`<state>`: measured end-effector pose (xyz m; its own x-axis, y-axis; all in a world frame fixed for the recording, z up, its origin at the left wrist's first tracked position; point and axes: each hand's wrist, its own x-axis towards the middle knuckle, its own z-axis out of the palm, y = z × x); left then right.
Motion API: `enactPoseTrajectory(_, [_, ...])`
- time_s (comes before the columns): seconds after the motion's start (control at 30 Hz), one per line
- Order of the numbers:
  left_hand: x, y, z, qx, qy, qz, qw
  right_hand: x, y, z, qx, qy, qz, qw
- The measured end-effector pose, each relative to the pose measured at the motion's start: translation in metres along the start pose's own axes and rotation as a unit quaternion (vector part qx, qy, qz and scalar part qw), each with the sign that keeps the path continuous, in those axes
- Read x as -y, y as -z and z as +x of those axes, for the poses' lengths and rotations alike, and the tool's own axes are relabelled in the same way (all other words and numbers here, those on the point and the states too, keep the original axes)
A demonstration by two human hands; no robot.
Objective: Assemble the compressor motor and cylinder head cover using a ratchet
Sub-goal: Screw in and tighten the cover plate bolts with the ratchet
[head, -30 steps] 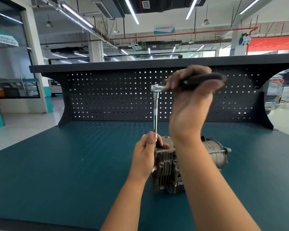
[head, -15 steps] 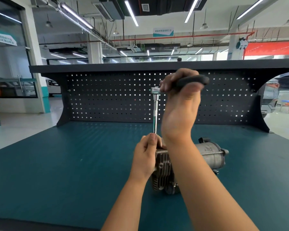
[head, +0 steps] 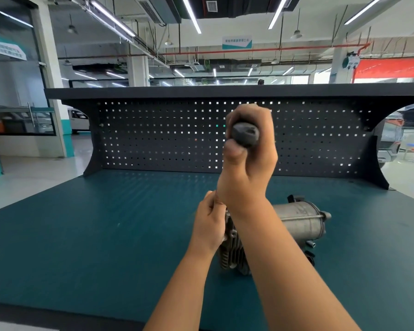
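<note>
Fingers (head: 250,113) of the right hand (head: 246,168) wrapped round the black handle of the ratchet (head: 245,136), thumb beneath; the handle's butt end faces the camera. Fingers (head: 212,201) of the left hand (head: 208,220) curled together at the top edge of the cylinder head (head: 232,255); whether they pinch anything cannot be told, as the right wrist covers them. Cylinder head: grey cast metal, ribbed with fins. Joined to it on the right, the compressor motor (head: 301,222), a dull silver drum lying on its side. Both rest on the teal table (head: 81,235), before a black pegboard (head: 165,137). Hanging sign (head: 236,42): white and teal, writing too small to read.
</note>
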<state>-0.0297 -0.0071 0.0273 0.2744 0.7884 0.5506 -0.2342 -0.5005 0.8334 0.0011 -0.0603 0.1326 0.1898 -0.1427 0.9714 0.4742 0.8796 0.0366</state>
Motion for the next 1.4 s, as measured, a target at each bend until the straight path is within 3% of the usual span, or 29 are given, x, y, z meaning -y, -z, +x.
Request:
enactPoseTrajectory(0.13, [-0.001, 0.002, -0.003, 0.019, -0.015, 0.012, 1.000, -0.002, 0.001, 0.001, 0.016, -0.003, -0.018, 1.000])
enactPoseTrajectory(0.23, [-0.002, 0.000, -0.003, 0.024, -0.036, 0.006, 0.999, -0.003, 0.008, 0.006, -0.010, -0.082, 0.086, 0.993])
enactPoseTrajectory(0.3, [-0.004, -0.002, -0.004, 0.032, -0.032, -0.031, 0.998, -0.005, 0.019, 0.015, -0.083, -0.179, 0.235, 0.952])
enactPoseTrajectory(0.4, [-0.002, -0.003, -0.004, 0.043, -0.043, -0.051, 0.997, -0.016, 0.035, 0.026, -0.193, -0.324, 0.402, 0.834])
enactPoseTrajectory(0.43, [-0.003, -0.003, -0.004, 0.045, -0.043, -0.052, 0.997, -0.018, 0.037, 0.026, -0.208, -0.336, 0.418, 0.818])
enactPoseTrajectory(0.5, [-0.004, -0.003, -0.004, 0.041, -0.033, -0.050, 0.997, -0.015, 0.033, 0.024, -0.187, -0.299, 0.387, 0.852])
enactPoseTrajectory(0.6, [-0.004, -0.002, -0.003, 0.026, -0.019, -0.061, 0.998, -0.003, 0.016, 0.013, -0.067, -0.150, 0.206, 0.965])
enactPoseTrajectory(0.63, [-0.002, -0.001, -0.003, 0.014, -0.011, -0.059, 0.998, -0.001, 0.011, 0.008, -0.022, -0.103, 0.139, 0.985])
enactPoseTrajectory(0.77, [-0.001, 0.000, -0.003, 0.002, -0.010, -0.033, 0.999, 0.000, 0.002, -0.004, 0.031, -0.003, 0.051, 0.998])
enactPoseTrajectory(0.9, [-0.003, -0.001, -0.004, 0.011, -0.026, -0.012, 1.000, 0.000, 0.003, -0.001, 0.003, -0.055, 0.094, 0.994])
enactPoseTrajectory(0.97, [-0.005, -0.003, -0.005, 0.022, -0.026, -0.028, 0.999, 0.000, 0.008, 0.011, -0.061, -0.147, 0.225, 0.961])
enactPoseTrajectory(1.03, [-0.005, -0.004, -0.006, 0.040, -0.023, -0.062, 0.997, -0.005, 0.017, 0.022, -0.148, -0.262, 0.357, 0.884])
enactPoseTrajectory(1.1, [-0.006, -0.004, -0.006, 0.046, -0.037, -0.055, 0.997, -0.010, 0.023, 0.027, -0.196, -0.324, 0.429, 0.820])
enactPoseTrajectory(1.13, [-0.007, -0.004, -0.006, 0.047, -0.042, -0.051, 0.997, -0.010, 0.023, 0.027, -0.202, -0.326, 0.432, 0.816])
enactPoseTrajectory(1.2, [-0.009, -0.004, -0.006, 0.040, -0.035, -0.052, 0.997, -0.005, 0.016, 0.023, -0.173, -0.276, 0.401, 0.856])
enactPoseTrajectory(1.3, [-0.006, -0.003, -0.006, -0.002, -0.018, -0.023, 1.000, 0.006, 0.002, 0.008, -0.066, -0.110, 0.191, 0.973])
enactPoseTrajectory(1.4, [-0.004, -0.002, -0.004, 0.000, -0.004, 0.022, 1.000, 0.005, -0.008, -0.005, -0.004, -0.023, 0.073, 0.997])
